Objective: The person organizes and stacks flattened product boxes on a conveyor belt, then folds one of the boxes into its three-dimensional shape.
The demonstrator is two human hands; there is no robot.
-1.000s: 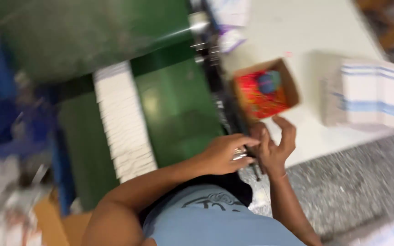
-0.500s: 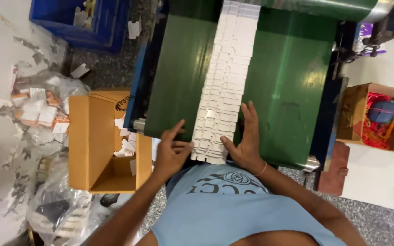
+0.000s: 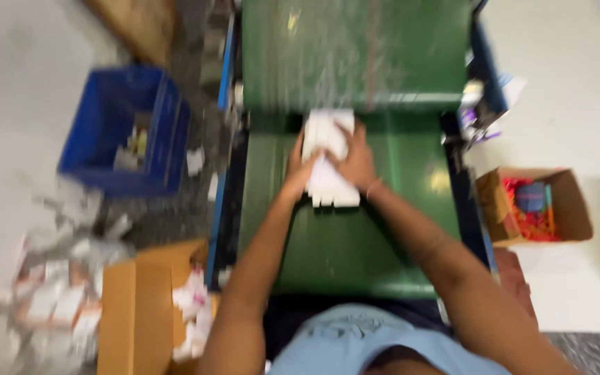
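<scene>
White flat cartons between both hands, smooth green belt.

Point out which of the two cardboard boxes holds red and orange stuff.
The small open box on the white table at the person's right: red-orange contents. The other box, on the floor at the left, holds white pieces.

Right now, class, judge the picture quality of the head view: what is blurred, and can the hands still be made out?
Head view: motion blur smears everything; the left hand and right hand press a white stack on the green belt, fingers indistinct; the blue crate and cardboard box lose detail.
</scene>
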